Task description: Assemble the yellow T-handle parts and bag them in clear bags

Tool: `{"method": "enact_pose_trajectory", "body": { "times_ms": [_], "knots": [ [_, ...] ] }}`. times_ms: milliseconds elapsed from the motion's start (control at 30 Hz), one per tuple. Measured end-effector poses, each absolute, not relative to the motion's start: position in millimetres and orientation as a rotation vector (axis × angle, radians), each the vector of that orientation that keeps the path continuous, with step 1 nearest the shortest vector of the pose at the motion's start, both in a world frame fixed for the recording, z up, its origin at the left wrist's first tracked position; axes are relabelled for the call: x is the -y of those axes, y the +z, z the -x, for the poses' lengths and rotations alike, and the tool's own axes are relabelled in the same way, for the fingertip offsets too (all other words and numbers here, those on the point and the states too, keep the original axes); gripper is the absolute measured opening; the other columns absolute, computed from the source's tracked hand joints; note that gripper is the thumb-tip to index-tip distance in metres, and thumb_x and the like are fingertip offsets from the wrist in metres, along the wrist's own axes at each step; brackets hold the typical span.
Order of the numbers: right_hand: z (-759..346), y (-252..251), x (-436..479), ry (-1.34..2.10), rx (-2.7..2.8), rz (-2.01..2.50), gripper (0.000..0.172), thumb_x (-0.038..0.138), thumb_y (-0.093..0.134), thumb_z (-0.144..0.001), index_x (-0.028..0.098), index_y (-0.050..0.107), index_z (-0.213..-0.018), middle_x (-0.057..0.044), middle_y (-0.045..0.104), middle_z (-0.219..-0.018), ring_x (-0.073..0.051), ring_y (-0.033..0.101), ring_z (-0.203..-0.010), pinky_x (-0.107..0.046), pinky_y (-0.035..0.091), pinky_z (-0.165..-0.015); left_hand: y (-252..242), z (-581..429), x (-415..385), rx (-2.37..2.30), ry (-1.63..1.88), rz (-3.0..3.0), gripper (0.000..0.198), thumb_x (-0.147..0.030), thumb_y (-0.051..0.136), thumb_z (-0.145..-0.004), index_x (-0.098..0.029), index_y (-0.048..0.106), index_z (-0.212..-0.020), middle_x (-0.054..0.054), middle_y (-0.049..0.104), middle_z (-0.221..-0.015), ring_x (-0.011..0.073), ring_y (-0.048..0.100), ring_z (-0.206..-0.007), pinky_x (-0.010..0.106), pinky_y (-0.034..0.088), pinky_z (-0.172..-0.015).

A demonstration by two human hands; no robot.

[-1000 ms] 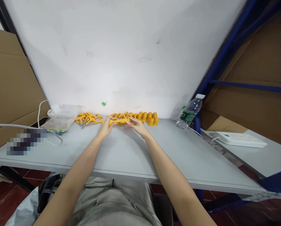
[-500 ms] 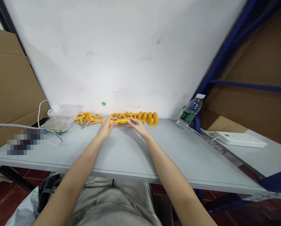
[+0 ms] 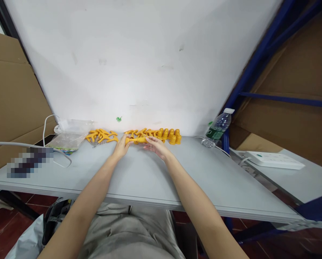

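Above the back of the table, a yellow plastic stick-shaped part (image 3: 138,140) lies level between my two hands, with ridges near its left end. My left hand (image 3: 120,147) has its fingers closed round that left end. At the other end, my right hand (image 3: 156,145) grips with the thumb and fingertips, the lower fingers held loosely apart. Just behind are yellow branched pieces (image 3: 143,132) and several yellow thimble-shaped caps (image 3: 173,139). Left of my left hand lies a pile of yellow T-shaped pieces (image 3: 103,135) with small metal chains (image 3: 95,141).
A clear plastic bag (image 3: 66,141) and a white cable (image 3: 44,135) lie at the left. A water bottle (image 3: 219,128) leans at the right, near a blue metal frame (image 3: 238,90). A white power strip (image 3: 274,160) rests further right. A white board (image 3: 150,64) closes off the back.
My right hand's fingers have shifted slightly along the yellow part and its lower fingers have spread a little. My left hand keeps its hold in about the same place.
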State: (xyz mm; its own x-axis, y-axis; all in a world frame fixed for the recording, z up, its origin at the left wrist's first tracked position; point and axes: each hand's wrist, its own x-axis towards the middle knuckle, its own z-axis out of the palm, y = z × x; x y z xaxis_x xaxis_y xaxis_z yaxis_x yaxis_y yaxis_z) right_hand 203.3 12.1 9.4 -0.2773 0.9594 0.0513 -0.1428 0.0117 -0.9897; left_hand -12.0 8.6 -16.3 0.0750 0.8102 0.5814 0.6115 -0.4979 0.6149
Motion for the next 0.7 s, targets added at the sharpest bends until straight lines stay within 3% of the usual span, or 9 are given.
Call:
{"method": "enact_pose_trajectory", "body": {
  "times_ms": [233,400,533,700],
  "knots": [
    [-188.6,-1.0,-17.0,1.453,1.212,0.887,0.034,0.043,0.078,-0.072,0.022,0.058,-0.09,-0.007,0.074,-0.092,-0.021,0.072,-0.075,-0.041,0.059,-0.084,-21.6,11.8,-13.0,-1.513,1.582,-2.125,0.046,-0.039,0.049,-0.092,-0.02,0.043,-0.134,0.015,0.051,-0.136,0.0244,0.05,-0.124,0.043,0.038,-0.106],
    [-171.4,-8.8,-23.8,1.294,1.238,0.844,0.044,0.044,0.08,-0.065,0.025,0.054,-0.096,-0.006,0.072,-0.099,-0.024,0.071,-0.084,-0.046,0.056,-0.089,-24.0,10.5,-16.9,-1.719,1.763,-1.929,0.042,-0.038,0.041,-0.094,-0.019,0.044,-0.131,0.016,0.055,-0.128,0.0272,0.049,-0.125,0.047,0.036,-0.106],
    [-170.0,-8.4,-36.0,0.91,1.368,0.875,0.043,0.042,0.072,-0.07,0.024,0.051,-0.102,-0.01,0.066,-0.115,-0.025,0.066,-0.102,-0.044,0.051,-0.094,-24.2,8.6,-15.6,-1.782,1.769,-1.874,0.038,-0.033,0.042,-0.092,-0.019,0.046,-0.127,0.016,0.057,-0.123,0.0282,0.049,-0.124,0.048,0.035,-0.105],
    [-185.7,-11.8,-57.5,0.345,1.586,1.042,0.033,0.023,0.054,-0.079,0.02,0.054,-0.112,-0.014,0.062,-0.121,-0.027,0.057,-0.115,-0.049,0.041,-0.103,-24.0,6.4,-14.3,-1.76,1.713,-1.88,0.036,-0.029,0.043,-0.091,-0.019,0.047,-0.125,0.016,0.057,-0.124,0.0286,0.051,-0.122,0.049,0.035,-0.105]
  ]
}}
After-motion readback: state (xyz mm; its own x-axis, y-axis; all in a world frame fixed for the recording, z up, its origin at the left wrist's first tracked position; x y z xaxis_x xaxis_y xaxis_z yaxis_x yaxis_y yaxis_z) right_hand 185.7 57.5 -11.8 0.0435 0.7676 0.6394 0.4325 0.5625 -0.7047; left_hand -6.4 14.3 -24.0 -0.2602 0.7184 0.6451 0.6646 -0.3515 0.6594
